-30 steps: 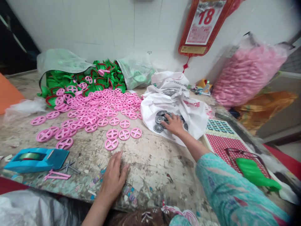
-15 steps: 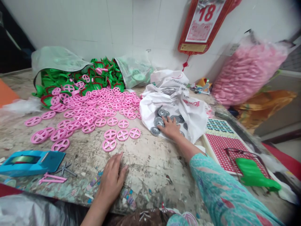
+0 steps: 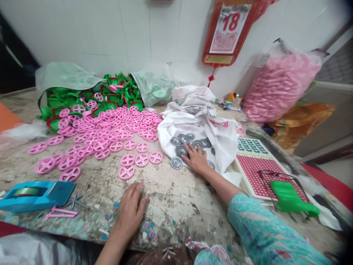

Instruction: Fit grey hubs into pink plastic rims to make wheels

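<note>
My right hand (image 3: 196, 159) lies on several grey plastic wheel discs (image 3: 182, 150) at the mouth of a white plastic bag (image 3: 171, 125), its fingers spread. One grey disc (image 3: 177, 162) rests at the bag's front edge, close to my thumb. My left hand (image 3: 129, 206) lies flat on the worktable (image 3: 171, 195), holding nothing, with thumb and fingers apart. Ahead of it are loose pink spoked wheels (image 3: 127, 172), part of a big spread pile (image 3: 110, 129) reaching back to a bag of green plastic parts (image 3: 66, 97).
At the left stands a blue tape dispenser (image 3: 33, 195) beside pink sticks (image 3: 61, 212) and a grey star-shaped piece (image 3: 75, 201). On the right are a tray of small red pieces (image 3: 256, 176), eyeglasses (image 3: 264, 180), a green part (image 3: 289, 195) and a bulging bag of pink parts (image 3: 284, 84).
The grey discs by my right hand have shifted and spread out, with one now flat at the bag's front edge. My left hand stays in place. The view has turned slightly.
</note>
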`<state>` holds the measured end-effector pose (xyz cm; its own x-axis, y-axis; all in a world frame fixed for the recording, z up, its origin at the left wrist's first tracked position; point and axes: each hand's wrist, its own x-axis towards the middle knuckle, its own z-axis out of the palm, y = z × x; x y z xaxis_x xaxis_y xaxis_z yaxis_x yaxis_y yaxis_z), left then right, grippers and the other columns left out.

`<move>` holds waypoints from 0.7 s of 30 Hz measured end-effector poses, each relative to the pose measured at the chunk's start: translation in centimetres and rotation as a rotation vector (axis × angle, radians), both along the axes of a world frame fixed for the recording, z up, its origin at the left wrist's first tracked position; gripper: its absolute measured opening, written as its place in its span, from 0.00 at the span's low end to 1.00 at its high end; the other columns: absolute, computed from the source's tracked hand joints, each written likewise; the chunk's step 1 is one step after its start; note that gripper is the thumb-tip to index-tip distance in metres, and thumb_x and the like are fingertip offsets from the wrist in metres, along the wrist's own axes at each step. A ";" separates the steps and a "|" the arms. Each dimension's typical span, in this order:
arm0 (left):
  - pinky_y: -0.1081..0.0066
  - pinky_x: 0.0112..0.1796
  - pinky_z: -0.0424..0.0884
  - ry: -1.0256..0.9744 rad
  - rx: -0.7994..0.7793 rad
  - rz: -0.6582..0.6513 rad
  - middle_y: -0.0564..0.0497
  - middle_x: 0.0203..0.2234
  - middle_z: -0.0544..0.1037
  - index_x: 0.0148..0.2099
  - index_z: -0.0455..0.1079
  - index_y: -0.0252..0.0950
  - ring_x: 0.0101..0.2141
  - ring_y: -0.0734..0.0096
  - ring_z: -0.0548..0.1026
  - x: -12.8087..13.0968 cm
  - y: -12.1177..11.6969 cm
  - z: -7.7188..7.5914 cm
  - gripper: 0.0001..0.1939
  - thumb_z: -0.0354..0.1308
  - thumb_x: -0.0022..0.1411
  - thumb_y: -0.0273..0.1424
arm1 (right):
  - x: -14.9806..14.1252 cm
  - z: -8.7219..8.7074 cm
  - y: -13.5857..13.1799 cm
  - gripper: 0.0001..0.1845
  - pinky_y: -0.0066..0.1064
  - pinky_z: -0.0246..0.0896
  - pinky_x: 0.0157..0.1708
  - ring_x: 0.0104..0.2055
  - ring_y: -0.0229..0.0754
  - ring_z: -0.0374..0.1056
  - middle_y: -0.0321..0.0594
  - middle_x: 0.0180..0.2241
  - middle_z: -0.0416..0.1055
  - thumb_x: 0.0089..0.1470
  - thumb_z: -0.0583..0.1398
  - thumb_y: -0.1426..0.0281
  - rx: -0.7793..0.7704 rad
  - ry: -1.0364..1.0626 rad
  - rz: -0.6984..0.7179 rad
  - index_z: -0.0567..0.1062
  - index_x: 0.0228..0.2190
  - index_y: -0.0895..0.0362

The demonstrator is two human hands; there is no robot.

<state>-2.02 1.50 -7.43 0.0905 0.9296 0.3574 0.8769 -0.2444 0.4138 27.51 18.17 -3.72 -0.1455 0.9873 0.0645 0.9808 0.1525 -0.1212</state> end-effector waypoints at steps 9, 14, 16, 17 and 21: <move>0.54 0.53 0.65 -0.005 0.005 -0.006 0.41 0.52 0.69 0.59 0.60 0.35 0.54 0.58 0.65 0.0 -0.1 0.1 0.22 0.48 0.64 0.36 | -2.6 -0.3 -5.5 0.28 0.56 0.44 0.57 0.66 0.58 0.37 0.39 0.65 0.45 0.63 0.45 0.57 -0.015 -0.069 0.197 0.48 0.63 0.43; 0.54 0.53 0.65 -0.027 0.002 -0.009 0.41 0.51 0.69 0.58 0.61 0.36 0.53 0.57 0.66 0.1 -0.1 0.4 0.22 0.48 0.64 0.36 | -3.8 0.1 -8.1 0.29 0.61 0.36 0.58 0.66 0.59 0.37 0.39 0.65 0.46 0.62 0.44 0.54 0.022 -0.095 0.224 0.47 0.63 0.43; 0.54 0.53 0.65 -0.028 0.004 -0.012 0.41 0.51 0.70 0.58 0.61 0.35 0.53 0.56 0.66 0.1 -0.1 0.4 0.22 0.48 0.64 0.36 | -4.0 0.5 -7.8 0.30 0.62 0.32 0.59 0.66 0.58 0.34 0.37 0.65 0.43 0.62 0.42 0.53 0.040 -0.099 0.230 0.47 0.63 0.44; 0.54 0.53 0.65 -0.027 0.002 -0.015 0.40 0.51 0.69 0.58 0.61 0.34 0.53 0.56 0.66 0.1 -0.1 0.4 0.22 0.48 0.64 0.36 | -4.1 0.7 -7.5 0.30 0.62 0.31 0.59 0.66 0.59 0.33 0.37 0.66 0.41 0.62 0.42 0.52 0.030 -0.100 0.228 0.47 0.63 0.44; 0.54 0.53 0.64 -0.030 -0.007 -0.013 0.40 0.51 0.69 0.58 0.61 0.33 0.53 0.57 0.65 0.2 -0.2 0.4 0.22 0.48 0.64 0.36 | -4.4 0.6 -6.1 0.35 0.64 0.29 0.58 0.66 0.64 0.29 0.42 0.66 0.35 0.59 0.42 0.46 -0.087 -0.101 0.192 0.47 0.63 0.45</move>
<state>-1.86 1.29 -6.98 0.0921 0.9308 0.3538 0.8608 -0.2531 0.4415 23.09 12.05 -3.09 -0.3321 0.9422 -0.0439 0.9428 0.3303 -0.0445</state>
